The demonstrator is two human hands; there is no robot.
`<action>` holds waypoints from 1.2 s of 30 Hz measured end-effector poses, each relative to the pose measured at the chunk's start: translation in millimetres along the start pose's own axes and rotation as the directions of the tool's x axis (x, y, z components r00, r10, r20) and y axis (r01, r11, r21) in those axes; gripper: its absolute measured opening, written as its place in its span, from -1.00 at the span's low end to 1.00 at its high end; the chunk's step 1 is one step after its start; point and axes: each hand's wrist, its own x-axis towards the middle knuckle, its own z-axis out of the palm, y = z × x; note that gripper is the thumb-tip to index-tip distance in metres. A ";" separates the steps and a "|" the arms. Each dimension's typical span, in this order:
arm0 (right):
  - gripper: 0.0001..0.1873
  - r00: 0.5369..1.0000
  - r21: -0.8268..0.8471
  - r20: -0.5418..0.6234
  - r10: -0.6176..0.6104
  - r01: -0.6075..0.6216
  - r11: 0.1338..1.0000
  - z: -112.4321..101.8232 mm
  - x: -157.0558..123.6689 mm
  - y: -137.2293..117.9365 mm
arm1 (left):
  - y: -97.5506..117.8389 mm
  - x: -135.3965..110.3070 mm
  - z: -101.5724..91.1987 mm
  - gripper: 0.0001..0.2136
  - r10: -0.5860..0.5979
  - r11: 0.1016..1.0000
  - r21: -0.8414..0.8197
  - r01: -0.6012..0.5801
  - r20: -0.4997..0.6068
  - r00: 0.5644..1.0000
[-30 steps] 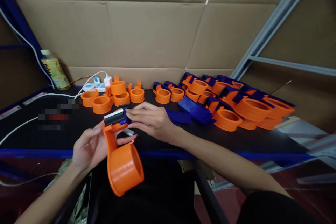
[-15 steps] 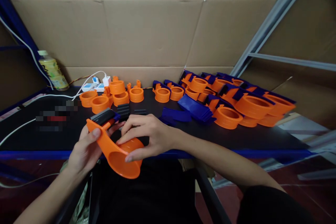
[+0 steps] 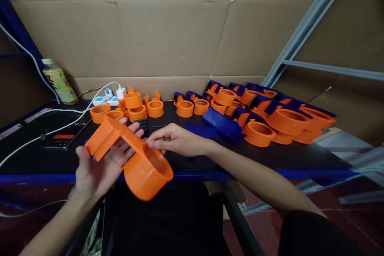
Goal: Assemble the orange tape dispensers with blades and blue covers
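The right hand [image 3: 177, 140] pinches the rim of an orange tape holder [image 3: 144, 178] between thumb and fingers; the left hand [image 3: 105, 168] is palm up beneath it, fingers spread, the holder's plate resting across them. The holder is tilted in the air just in front of the table's near edge. It is glossy plastic: a wide open ring, an arm reaching up and left from it, a flat angled plate at the far end with a sliver of blue under it, and a small peg close to the ring.

Left of the holder lies a phone [image 3: 75, 130], its screen showing digits that look like "04:13", partly unclear, above a red button; a white cable [image 3: 12, 155] crosses it. Farther left and behind stands a bottle [image 3: 61, 86] with a yellow label, its dark lettering too blurred to read.

Just beyond the holder are loose orange rings [image 3: 133, 100], a black ridged piece [image 3: 143, 126] and a white power strip [image 3: 109, 102]. To its right lie blue strips [image 3: 223, 124], then a stack of orange-and-blue holders [image 3: 282, 128].

Under all these is a black-topped table [image 3: 300, 160] with a blue edge. Behind the holder rises a cardboard wall [image 3: 174, 40]; far right slants a grey metal frame [image 3: 309, 20], above a dark red floor [image 3: 330, 228].
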 end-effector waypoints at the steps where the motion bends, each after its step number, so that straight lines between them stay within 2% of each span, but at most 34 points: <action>1: -0.52 0.998 -0.094 0.038 0.045 -0.042 0.995 -10.0 -2.1 -2.6 | -1.8 0.6 -3.2 -0.10 -0.001 1.000 -0.002 0.001 0.008 1.000; 2: -0.49 0.996 -0.225 0.031 0.089 -0.080 0.971 -22.9 -5.2 -5.2 | -3.3 1.4 -6.2 -0.06 -0.013 1.000 -0.012 0.013 0.013 1.000; 3: -0.49 0.992 -0.384 -0.037 0.121 -0.126 0.915 -38.0 -9.0 -7.4 | -4.6 2.3 -8.7 -0.04 -0.026 0.999 -0.022 0.027 0.016 1.000; 4: -0.54 0.979 -0.560 -0.151 0.137 -0.199 0.804 -54.6 -13.4 -8.7 | -5.5 3.3 -10.7 -0.06 -0.041 0.999 -0.029 0.042 0.013 0.999; 5: -0.62 0.948 -0.705 -0.279 0.152 -0.310 0.638 -71.3 -18.1 -9.0 | -6.2 4.2 -12.0 -0.10 -0.055 0.998 -0.027 0.056 0.005 0.998; 6: -0.70 0.900 -0.782 -0.389 0.197 -0.435 0.445 -86.7 -22.7 -8.1 | -6.9 5.0 -12.7 -0.14 -0.066 0.998 -0.014 0.066 -0.009 0.998; 7: -0.77 0.848 -0.802 -0.458 0.266 -0.523 0.289 -99.8 -26.9 -6.3 | -7.4 5.6 -12.8 -0.18 -0.076 0.997 0.011 0.077 -0.026 0.997; 8: -0.80 0.813 -0.801 -0.494 0.309 -0.564 0.202 -109.7 -30.3 -3.7 | -8.0 6.0 -12.4 -0.20 -0.088 0.995 0.044 0.090 -0.045 0.995; 9: -0.82 0.783 -0.797 -0.511 0.355 -0.586 0.146 -116.0 -32.9 -0.7 | -8.6 6.2 -11.7 -0.21 -0.101 0.991 0.080 0.106 -0.064 0.993; 11: -0.81 0.762 -0.796 -0.510 0.399 -0.594 0.117 -118.5 -35.0 5.9 | -10.0 6.4 -9.8 -0.25 -0.125 0.980 0.143 0.137 -0.088 0.988; 15: -0.76 0.723 -0.788 -0.554 0.413 -0.615 0.020 -105.1 -31.3 16.0 | -12.0 6.0 -7.6 -0.41 -0.124 0.973 0.187 0.135 -0.069 0.990; 18: -0.79 0.711 -0.780 -0.579 0.399 -0.625 -0.018 -101.7 -28.3 19.6 | -12.2 5.5 -7.7 -0.47 -0.136 0.974 0.177 0.140 -0.035 0.990; 23: -0.84 0.748 -0.788 -0.588 0.309 -0.616 -0.007 -107.8 -28.4 16.6 | -11.8 5.8 -9.0 -0.51 -0.134 0.979 0.152 0.139 -0.044 0.990; 27: -0.70 0.767 -0.773 -0.630 0.118 -0.634 -0.012 -104.1 -25.9 8.4 | -11.7 8.6 -10.5 -0.51 -0.197 0.967 0.169 0.192 0.010 0.980; 30: -0.66 0.774 -0.789 -0.614 -0.151 -0.609 0.084 -94.9 -20.3 5.5 | -12.1 10.7 -10.0 -0.58 -0.217 0.961 0.182 0.210 0.019 0.976; 33: -0.67 0.775 -0.875 -0.484 -0.406 -0.423 0.235 -79.1 -12.3 6.5 | -13.0 12.5 -8.0 -0.63 -0.215 0.960 0.189 0.208 0.021 0.976; 36: -0.69 0.771 -0.949 -0.287 -0.568 -0.149 0.277 -55.8 -4.2 5.8 | -14.7 13.6 -6.0 -0.62 -0.208 0.961 0.188 0.203 0.003 0.978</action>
